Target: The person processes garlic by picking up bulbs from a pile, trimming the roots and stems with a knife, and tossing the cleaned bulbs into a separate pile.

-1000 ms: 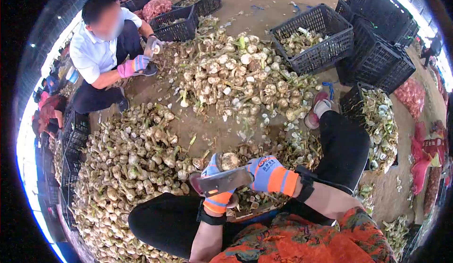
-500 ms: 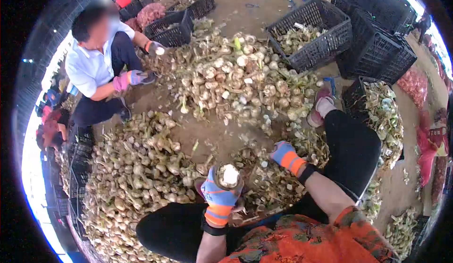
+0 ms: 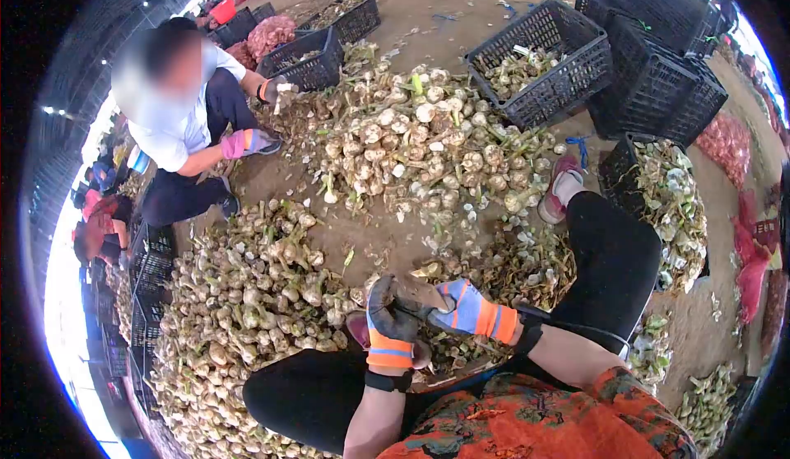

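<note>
My left hand (image 3: 390, 319), in a dark-palmed glove with an orange cuff, is closed, its fingers curled at the centre bottom. My right hand (image 3: 453, 305), in a blue and orange glove, is closed against it, the fingers of both meeting. What they hold between them is hidden; only a small pale bit shows near the left fingertips. To the left of my hands lies a large heap of garlic bulbs (image 3: 247, 294) with stems. Dry leaves and peelings (image 3: 535, 265) cover the ground beyond my right hand.
Another garlic heap (image 3: 411, 142) lies ahead. Across from me a co-worker (image 3: 185, 142) in gloves squats at its left side. A black crate (image 3: 543, 64) with garlic scraps stands behind it, beside stacked crates (image 3: 654, 80). A crate of peelings (image 3: 671, 204) stands at the right.
My right hand has moved left and now meets my left hand. My left hand has turned and closed, and the white garlic bulb seen in it before is hidden. The co-worker's head has shifted.
</note>
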`<state>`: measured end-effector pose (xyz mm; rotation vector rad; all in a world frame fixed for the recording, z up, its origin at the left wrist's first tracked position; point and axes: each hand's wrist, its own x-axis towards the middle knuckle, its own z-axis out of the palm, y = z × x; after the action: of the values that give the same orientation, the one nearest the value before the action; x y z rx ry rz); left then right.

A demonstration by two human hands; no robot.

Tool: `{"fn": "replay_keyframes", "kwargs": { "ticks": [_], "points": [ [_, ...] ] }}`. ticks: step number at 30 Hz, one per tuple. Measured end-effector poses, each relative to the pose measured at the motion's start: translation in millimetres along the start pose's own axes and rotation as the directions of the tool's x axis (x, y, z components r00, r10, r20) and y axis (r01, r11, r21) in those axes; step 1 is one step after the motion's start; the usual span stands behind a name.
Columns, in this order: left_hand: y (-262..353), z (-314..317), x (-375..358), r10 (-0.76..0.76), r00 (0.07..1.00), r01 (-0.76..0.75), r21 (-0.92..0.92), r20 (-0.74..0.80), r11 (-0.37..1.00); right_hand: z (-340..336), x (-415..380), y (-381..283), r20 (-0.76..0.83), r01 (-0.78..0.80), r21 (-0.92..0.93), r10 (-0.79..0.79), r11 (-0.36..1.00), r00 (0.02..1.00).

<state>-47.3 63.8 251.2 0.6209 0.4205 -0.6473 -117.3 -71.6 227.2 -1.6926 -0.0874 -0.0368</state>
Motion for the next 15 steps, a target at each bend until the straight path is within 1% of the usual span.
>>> {"fn": "replay_keyframes", "kwargs": {
  "ticks": [1,2,3,4,5,6,7,8,9,10,11,12,13,14,15],
  "points": [
    [-3.4,-7.4,4.8,-0.003,1.000,0.003,0.002,0.002,1.000,4.3,-1.2,9.6,-0.035,0.078,0.010,-0.078,0.997,0.996],
    [-6.7,-13.6,8.3,0.029,0.998,-0.030,0.023,0.050,0.999,9.6,-0.2,8.3,-0.085,0.102,0.199,-0.086,0.975,0.993],
    [-9.8,-19.7,11.3,0.059,0.993,-0.063,0.041,0.098,0.997,6.9,-1.2,8.0,-0.089,0.098,0.200,-0.082,0.975,0.993],
    [-13.4,-25.7,13.8,0.054,0.994,-0.058,0.043,0.096,0.997,3.2,-1.9,8.1,-0.046,0.073,0.103,-0.068,0.992,0.997],
    [-17.0,-28.5,14.8,0.108,0.992,-0.116,0.132,0.066,0.984,1.4,-2.5,8.6,-0.005,0.050,0.005,-0.050,0.999,0.999],
    [-19.4,-25.3,14.1,0.166,0.985,-0.171,0.221,0.043,0.960,4.9,-1.4,18.3,-0.009,0.047,0.007,-0.047,0.999,0.999],
    [-21.5,-21.4,11.1,0.162,0.986,-0.168,0.223,0.042,0.960,11.1,2.1,33.5,-0.010,0.018,0.235,-0.016,0.972,1.000],
    [-21.2,-7.5,2.0,0.273,0.953,-0.301,0.447,0.128,0.842,12.6,6.4,32.4,-0.004,-0.011,0.451,0.014,0.893,1.000],
    [-20.8,0.2,-2.1,0.352,0.905,-0.421,0.627,0.239,0.656,10.6,5.1,30.7,-0.007,-0.011,0.452,0.015,0.892,1.000],
    [-21.0,-3.0,1.4,0.349,0.906,-0.418,0.628,0.238,0.656,6.8,0.6,28.7,-0.032,-0.016,0.358,0.030,0.934,0.999],
    [-20.9,-9.6,6.4,0.270,0.932,-0.361,0.570,0.241,0.738,1.2,-1.9,17.2,-0.057,-0.026,0.260,0.042,0.965,0.997],
    [-20.3,-12.9,8.7,0.191,0.950,-0.296,0.509,0.249,0.808,-6.6,-2.0,2.9,-0.057,-0.029,0.261,0.045,0.965,0.997],
    [-19.9,-14.7,9.1,0.190,0.950,-0.294,0.509,0.247,0.809,-15.9,-0.8,-12.7,0.022,-0.013,-0.005,0.013,1.000,1.000],
    [-19.3,-14.8,8.7,0.200,0.940,-0.328,0.568,0.276,0.755,-22.1,-1.6,-19.1,0.106,0.026,-0.268,0.003,0.963,0.994],
    [-19.8,-14.7,7.1,0.209,0.929,-0.361,0.621,0.305,0.695,-22.2,-3.6,33.1,0.053,-0.076,-0.406,0.106,0.911,0.993]
  ]
}}
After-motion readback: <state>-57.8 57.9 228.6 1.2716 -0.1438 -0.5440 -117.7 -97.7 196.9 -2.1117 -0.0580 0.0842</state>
